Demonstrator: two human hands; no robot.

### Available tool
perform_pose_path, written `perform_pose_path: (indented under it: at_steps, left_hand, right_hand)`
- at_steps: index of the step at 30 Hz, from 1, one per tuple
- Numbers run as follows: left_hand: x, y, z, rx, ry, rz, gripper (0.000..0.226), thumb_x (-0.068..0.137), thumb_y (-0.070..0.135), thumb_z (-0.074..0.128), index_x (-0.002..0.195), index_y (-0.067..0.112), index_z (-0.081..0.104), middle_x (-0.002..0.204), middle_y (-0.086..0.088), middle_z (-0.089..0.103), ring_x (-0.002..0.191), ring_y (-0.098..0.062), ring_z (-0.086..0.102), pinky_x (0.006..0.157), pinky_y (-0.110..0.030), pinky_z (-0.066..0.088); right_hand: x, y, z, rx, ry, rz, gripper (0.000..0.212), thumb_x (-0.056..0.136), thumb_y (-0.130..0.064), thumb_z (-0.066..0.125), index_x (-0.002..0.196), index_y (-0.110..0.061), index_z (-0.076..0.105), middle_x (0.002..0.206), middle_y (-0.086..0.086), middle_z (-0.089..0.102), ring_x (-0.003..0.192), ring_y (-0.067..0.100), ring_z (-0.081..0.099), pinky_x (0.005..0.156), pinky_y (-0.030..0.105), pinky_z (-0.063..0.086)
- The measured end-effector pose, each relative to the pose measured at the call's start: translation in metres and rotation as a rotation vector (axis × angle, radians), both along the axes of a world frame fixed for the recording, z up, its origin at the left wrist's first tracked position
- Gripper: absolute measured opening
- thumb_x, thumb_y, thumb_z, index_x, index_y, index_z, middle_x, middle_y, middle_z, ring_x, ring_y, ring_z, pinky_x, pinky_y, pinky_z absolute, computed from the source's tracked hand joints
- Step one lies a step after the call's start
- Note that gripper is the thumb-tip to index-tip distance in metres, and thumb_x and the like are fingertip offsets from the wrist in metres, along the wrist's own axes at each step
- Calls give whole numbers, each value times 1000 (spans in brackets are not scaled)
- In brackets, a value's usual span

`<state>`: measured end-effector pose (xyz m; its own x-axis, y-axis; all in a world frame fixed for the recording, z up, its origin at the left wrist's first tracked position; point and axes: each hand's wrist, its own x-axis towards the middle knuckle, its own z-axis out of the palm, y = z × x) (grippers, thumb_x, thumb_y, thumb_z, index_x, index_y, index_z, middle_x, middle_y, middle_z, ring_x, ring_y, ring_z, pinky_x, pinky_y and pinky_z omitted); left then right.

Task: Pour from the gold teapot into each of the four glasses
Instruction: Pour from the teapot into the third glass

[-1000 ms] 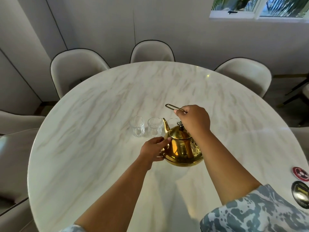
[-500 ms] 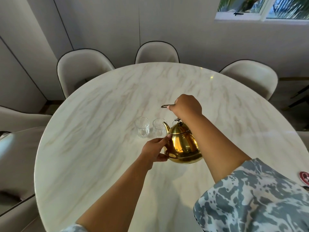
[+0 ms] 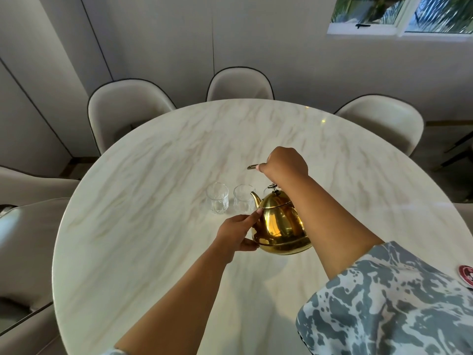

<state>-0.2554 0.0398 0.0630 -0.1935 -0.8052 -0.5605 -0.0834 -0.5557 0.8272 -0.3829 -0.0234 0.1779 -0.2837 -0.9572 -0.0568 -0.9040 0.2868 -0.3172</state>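
Head view, the only one I have. Gold teapot sits low over the marble table, near centre; whether its base touches the surface or hangs just clear, I cannot tell. Spout points away from me and to the left, its tip overlapping the second glass in the picture. Leftmost glass stands just beside that one, further left. A third rim shows only faintly behind the lid knob; the fourth glass is hidden behind the right forearm, so I cannot place it.

The relation that matters: the glasses run in a row beyond the spout and leftward from it, and the pot's spout-to-back axis already aims at them, so the pour needs a forward tip, not a turn.

Right hand is above and behind the pot, fingers curled closed around the bail handle, wrist high, forearm crossing over the pot's right side. It carries the weight.

Left hand is at the pot's near-left flank, fingers extended and pressed flat against the body just under the spout, thumb tucked at the lower edge. It steadies, does not grip. It is the hand nearer the glasses.

My read: pouring not yet begun; no stream visible.
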Motion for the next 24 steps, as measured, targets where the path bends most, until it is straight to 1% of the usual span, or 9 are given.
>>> perform_pose_path:
  at_steps: [6,14,19,22,24]
  left_hand:
    - [0,-1,4,-6,-13,0,42,79,57,71,99,21,71,116,-2,61,77,-32,77,66,-34,64]
    - [-3,-2,5,-6,-15,0,47,79,58,70,103,18,72,119,-2,60,76,-32,77,64,-34,64]
    - [-5,-2,7,-16,-22,-7,42,79,57,70,100,21,71,124,-3,61,74,-30,77,63,-33,64]
    - [-6,-1,7,-21,-22,-8,36,79,57,70,92,24,70,126,-3,62,74,-31,77,65,-35,64]
    - [-6,-1,7,-23,-24,-7,36,78,58,70,92,24,70,128,-4,62,73,-31,77,65,-35,64]
  right_hand:
    - [0,-1,4,-3,8,-1,46,91,-34,64,55,-14,44,55,0,49,46,14,45,43,20,29]
    - [0,-3,10,-5,16,-1,44,92,-34,65,57,-14,45,57,0,50,45,13,46,43,20,30]
    - [-2,-2,11,-3,14,-4,44,92,-34,65,57,-14,46,57,0,50,45,14,45,44,20,30]
    - [-3,-2,11,-12,7,-3,35,92,-32,65,67,-11,54,57,0,50,47,14,47,44,20,31]
    - [-3,-1,10,-13,8,6,30,91,-33,65,73,-11,57,59,1,52,52,18,53,45,19,31]
